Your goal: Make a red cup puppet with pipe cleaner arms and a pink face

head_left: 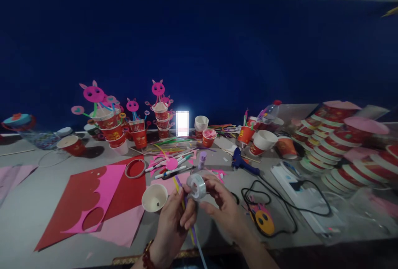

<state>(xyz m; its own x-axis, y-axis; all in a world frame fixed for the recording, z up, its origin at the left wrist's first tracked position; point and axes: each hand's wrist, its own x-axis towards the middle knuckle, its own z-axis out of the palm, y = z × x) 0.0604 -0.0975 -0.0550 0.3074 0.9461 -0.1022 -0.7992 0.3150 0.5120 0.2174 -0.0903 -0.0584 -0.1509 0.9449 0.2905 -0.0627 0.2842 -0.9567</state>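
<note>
1. Beaded bracelet (147,256) circles the left wrist, nearest; the left hand (171,221) has its fingers pinching the yellow and purple strips (177,182).
2. Clear tape roll (202,187) sits between both hands; the right hand (228,211) has its fingers curved and parted, tips at the roll's right edge, thumb apart from it.
3. Left of the hands on the worktop (18,215): an open cup (154,197) and red sheet (59,219).
4. Right: a blue glue gun (244,164) and yellow cutout face (265,222).
5. Far left: stacked red cups (113,133) bearing pink figures (93,94).
</note>
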